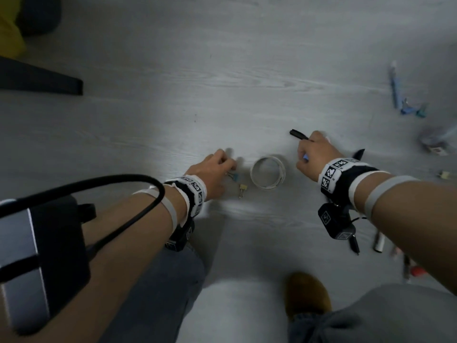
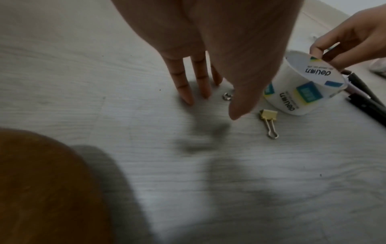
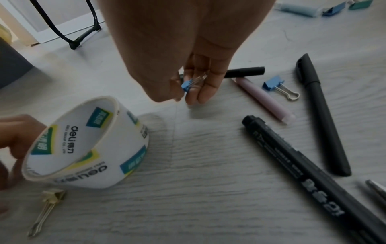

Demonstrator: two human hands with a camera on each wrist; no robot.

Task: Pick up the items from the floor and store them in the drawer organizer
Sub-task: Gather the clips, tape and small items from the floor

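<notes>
Nearest, a brown shoe [image 1: 306, 298] stands on the grey floor [image 1: 222, 82]. Beyond it lies a yellow clip [image 1: 242, 188], its wire handles pointing toward the person. Just past it is the tape roll [image 1: 268, 172], lying flat with its opening up and bare floor showing through.

The left hand [image 1: 212, 174] reaches down beside the roll with its fingers [image 2: 183, 82] straight and slightly spread. A teal clip [image 1: 234, 176] sits at its thumb, but no view shows whether it is gripped.

Only the right wrist view shows the right hand [image 3: 188, 57] clearly pinching a blue clip [image 3: 185, 85] between thumb and fingers. It also shows a marker [image 3: 303, 165], a black pen [image 3: 321, 115] and a pink stick [image 3: 265, 99], which the forearm hides from the head camera. All three have their long axes running away from the person.

Farthest right are a blue pen [image 1: 394, 87] and two more clips [image 1: 408, 110].
</notes>
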